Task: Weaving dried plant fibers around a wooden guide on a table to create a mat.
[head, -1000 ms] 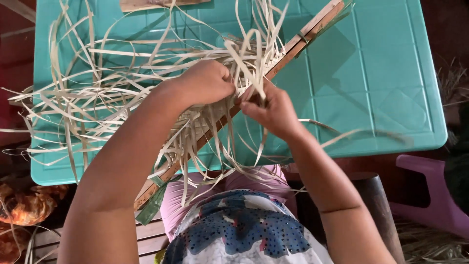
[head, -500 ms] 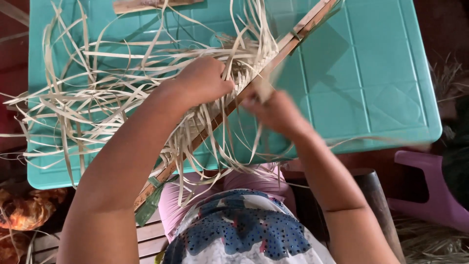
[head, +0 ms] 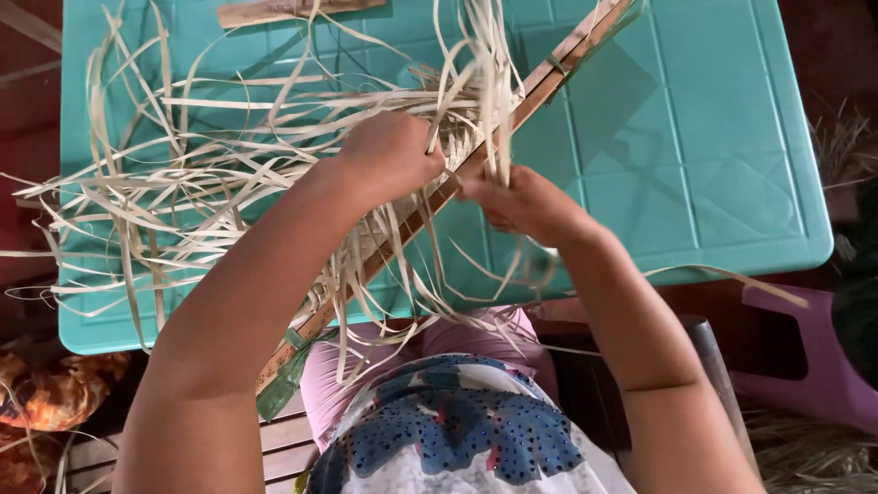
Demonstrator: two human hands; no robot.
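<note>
Looking down, I see my left hand (head: 393,155) closed over the woven strips (head: 402,220) where they meet the long wooden slat (head: 476,165), which lies diagonally across the teal table (head: 695,183). My right hand (head: 526,203) pinches one pale strip (head: 498,110) just beside the slat (fingers tight on it). Loose strips (head: 183,183) sprawl leftward, well tangled. Pulling too sharply could, I judge, snap the thin strip or drag neighbouring strands out of the weave.
</note>
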